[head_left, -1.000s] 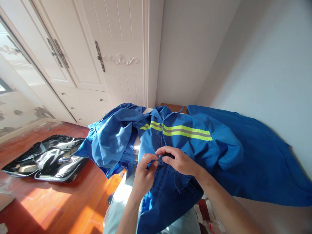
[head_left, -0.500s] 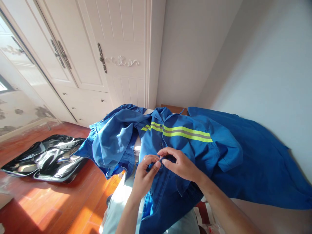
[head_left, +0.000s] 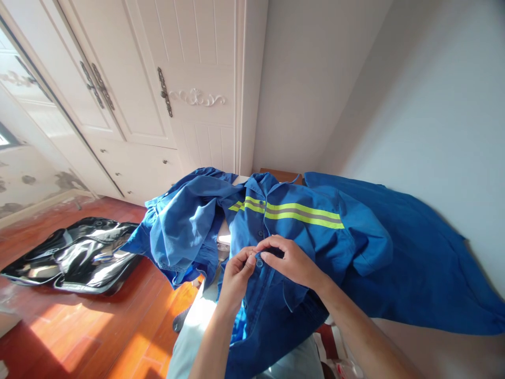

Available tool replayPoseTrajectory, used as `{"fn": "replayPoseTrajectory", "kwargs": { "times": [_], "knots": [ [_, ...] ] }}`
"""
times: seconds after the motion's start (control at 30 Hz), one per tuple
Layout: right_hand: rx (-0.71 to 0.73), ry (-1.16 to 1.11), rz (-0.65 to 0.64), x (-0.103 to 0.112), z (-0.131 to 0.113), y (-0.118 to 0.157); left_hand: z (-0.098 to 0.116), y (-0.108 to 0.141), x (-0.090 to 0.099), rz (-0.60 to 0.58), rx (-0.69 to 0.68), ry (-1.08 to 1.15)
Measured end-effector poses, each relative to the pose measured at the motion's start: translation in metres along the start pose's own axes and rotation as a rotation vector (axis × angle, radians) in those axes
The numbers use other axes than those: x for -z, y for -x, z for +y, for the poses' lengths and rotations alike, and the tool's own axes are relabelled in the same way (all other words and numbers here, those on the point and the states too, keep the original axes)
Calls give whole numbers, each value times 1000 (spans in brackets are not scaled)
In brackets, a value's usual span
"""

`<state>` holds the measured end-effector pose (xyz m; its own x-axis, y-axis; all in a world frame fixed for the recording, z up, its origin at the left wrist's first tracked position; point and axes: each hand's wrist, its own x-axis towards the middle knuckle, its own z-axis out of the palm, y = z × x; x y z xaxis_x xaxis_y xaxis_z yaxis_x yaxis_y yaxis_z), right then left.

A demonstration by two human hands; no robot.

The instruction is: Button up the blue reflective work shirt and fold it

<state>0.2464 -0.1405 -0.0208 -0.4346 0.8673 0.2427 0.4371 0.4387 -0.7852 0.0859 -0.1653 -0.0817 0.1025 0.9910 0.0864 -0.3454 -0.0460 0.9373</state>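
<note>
A blue work jacket [head_left: 315, 242] with a yellow and grey reflective stripe [head_left: 295, 213] lies spread out in front of me, its collar at the far end. My left hand [head_left: 239, 271] pinches the edge of the front placket. Close against it, my right hand [head_left: 286, 259] grips the same edge between thumb and forefinger. A round button [head_left: 259, 262] shows just below the fingertips, and another button [head_left: 260, 233] sits higher up the front. What exactly lies between the fingertips is too small to make out.
Another blue garment [head_left: 418, 263] lies to the right by the wall. More blue cloth [head_left: 181, 221] bunches at the left, over the jacket's sleeve side. An open black suitcase [head_left: 79, 258] rests on the wooden floor [head_left: 130, 326]. White wardrobe doors [head_left: 197, 63] stand behind.
Both hands have shifted slightly up and stay pinched on the placket. My left fingers have drawn closer together, and the button below them shows more fully.
</note>
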Motion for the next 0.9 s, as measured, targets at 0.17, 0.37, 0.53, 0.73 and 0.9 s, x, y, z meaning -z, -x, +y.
{"fn": "replayPoseTrajectory", "kwargs": {
  "times": [0.17, 0.37, 0.53, 0.73, 0.9],
  "knots": [
    [157, 103, 88, -4, -1, 6, -3, 0, 3, 43, 29, 62],
    [345, 396, 140, -10, -8, 23, 2, 1, 0, 44, 82, 112],
    [320, 468, 215, -19, -10, 25, 6, 3, -2, 41, 101, 115],
    [416, 639, 357, -29, -12, 22, 7, 5, -2, 56, -11, -74],
    [509, 655, 437, -29, -8, 23, 7, 9, 5, 70, -184, -341]
  ]
}}
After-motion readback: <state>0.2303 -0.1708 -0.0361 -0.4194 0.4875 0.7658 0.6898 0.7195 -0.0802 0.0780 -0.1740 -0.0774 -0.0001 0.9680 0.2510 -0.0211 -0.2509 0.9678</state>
